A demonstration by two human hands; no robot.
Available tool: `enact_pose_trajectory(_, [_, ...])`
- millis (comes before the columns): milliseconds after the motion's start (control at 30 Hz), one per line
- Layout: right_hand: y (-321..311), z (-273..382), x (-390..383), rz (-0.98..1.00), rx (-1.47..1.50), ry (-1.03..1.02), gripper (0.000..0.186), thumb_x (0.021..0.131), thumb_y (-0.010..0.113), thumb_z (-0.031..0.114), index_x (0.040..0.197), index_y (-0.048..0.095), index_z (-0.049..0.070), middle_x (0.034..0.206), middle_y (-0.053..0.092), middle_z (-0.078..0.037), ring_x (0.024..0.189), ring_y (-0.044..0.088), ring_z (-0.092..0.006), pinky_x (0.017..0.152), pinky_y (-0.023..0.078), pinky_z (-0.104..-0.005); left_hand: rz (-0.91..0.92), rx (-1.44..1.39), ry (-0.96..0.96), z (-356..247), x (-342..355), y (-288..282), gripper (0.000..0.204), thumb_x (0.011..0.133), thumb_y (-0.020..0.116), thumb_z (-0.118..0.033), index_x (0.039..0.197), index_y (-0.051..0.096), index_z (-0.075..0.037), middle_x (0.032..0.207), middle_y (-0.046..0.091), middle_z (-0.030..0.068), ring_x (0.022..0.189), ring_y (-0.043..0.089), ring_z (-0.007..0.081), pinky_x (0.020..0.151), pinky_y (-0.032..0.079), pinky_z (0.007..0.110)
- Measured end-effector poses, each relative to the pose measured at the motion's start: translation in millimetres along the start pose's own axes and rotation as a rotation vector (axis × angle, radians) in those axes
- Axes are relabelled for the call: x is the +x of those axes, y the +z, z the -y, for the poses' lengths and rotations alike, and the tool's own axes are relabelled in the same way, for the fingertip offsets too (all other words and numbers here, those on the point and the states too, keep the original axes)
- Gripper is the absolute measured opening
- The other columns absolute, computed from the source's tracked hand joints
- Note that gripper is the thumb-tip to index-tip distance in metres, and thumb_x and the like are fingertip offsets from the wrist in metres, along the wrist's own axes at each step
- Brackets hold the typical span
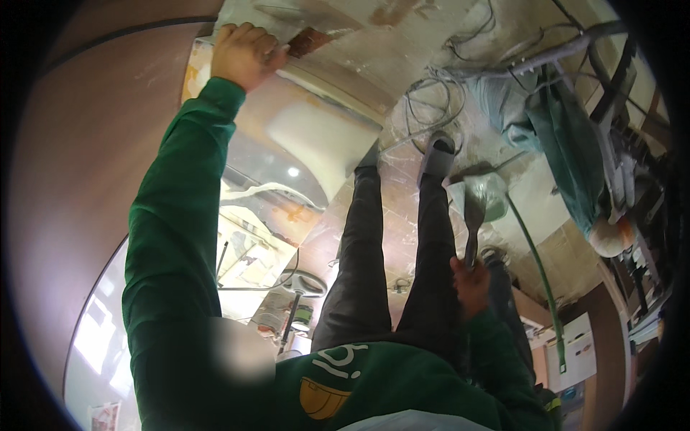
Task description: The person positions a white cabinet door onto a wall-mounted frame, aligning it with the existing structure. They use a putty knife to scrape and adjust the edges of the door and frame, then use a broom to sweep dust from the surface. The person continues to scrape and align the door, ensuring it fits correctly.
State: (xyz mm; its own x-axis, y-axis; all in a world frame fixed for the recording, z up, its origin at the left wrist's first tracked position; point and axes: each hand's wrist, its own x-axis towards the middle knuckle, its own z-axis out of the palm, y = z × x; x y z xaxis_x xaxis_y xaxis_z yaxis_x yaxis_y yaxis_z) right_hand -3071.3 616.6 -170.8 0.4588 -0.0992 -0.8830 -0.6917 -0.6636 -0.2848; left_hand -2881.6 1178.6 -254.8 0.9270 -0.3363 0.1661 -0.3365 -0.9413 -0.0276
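My left hand (pixel 246 56) is raised at the upper left, its fingers curled closed by the edge of a painted, smooth panel (pixel 316 136). What lies inside those fingers, if anything, is hidden. The panel has a broad pale patch and orange-brown stains, and looks like vehicle bodywork. Lower right, my right hand (pixel 472 287) is wrapped round the dark handle of a putty knife (pixel 474 215). Its wide blade points away from me, in front of a translucent greenish plastic container or bag (pixel 490 197) on the floor.
Loose grey cable (pixel 435 104) lies coiled on the dusty floor beyond my feet. A green hose (pixel 535 258) runs along the right. Green cloth (pixel 568 154) hangs over a metal frame (pixel 611 136). A large brown curved surface (pixel 79 144) fills the left side.
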Motion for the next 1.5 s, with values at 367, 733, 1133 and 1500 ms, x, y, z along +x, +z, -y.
enact_pose_trajectory(367, [20, 222, 115, 0.187, -0.165, -0.826, 0.027, 0.092, 0.061, 0.023, 0.103, 0.056, -0.002, 0.072, 0.057, -0.019, 0.066, 0.057, -0.0356, 0.062, 0.045, -0.0417, -0.035, 0.044, 0.044, -2, -1, 1, 0.016, 0.076, 0.076, -0.022, 0.067, 0.065, -0.014, 0.071, 0.064, -0.0036, 0.073, 0.060, 0.0174, 0.073, 0.040, 0.036])
enact_pose_trajectory(733, [105, 308, 170, 0.267, -0.285, -0.892, 0.035, 0.090, 0.061, 0.030, 0.080, 0.064, -0.003, 0.073, 0.062, -0.025, 0.073, 0.060, -0.0423, 0.068, 0.048, -0.0469, -0.070, 0.027, 0.028, -4, 1, -2, 0.022, 0.075, 0.076, -0.020, 0.062, 0.059, -0.015, 0.066, 0.059, -0.0023, 0.069, 0.058, 0.0179, 0.071, 0.039, 0.036])
enact_pose_trajectory(1133, [163, 349, 192, 0.275, -0.273, -0.865, 0.039, 0.094, 0.060, 0.036, 0.090, 0.064, -0.003, 0.081, 0.061, -0.018, 0.072, 0.058, -0.0321, 0.066, 0.046, -0.0413, -0.210, -0.017, -0.278, -23, -27, 19, 0.033, 0.074, 0.075, -0.037, 0.055, 0.059, -0.016, 0.057, 0.057, -0.0014, 0.063, 0.058, 0.0205, 0.066, 0.038, 0.038])
enact_pose_trajectory(1500, [172, 379, 192, 0.566, -0.063, -0.541, 0.033, 0.094, 0.064, 0.035, 0.089, 0.063, 0.002, 0.070, 0.059, -0.006, 0.051, 0.052, -0.0133, 0.047, 0.042, -0.0290, -0.311, -0.132, -0.578, -43, -38, 29, 0.038, 0.074, 0.080, -0.040, 0.057, 0.057, -0.015, 0.064, 0.059, -0.0026, 0.069, 0.055, 0.0213, 0.069, 0.037, 0.038])
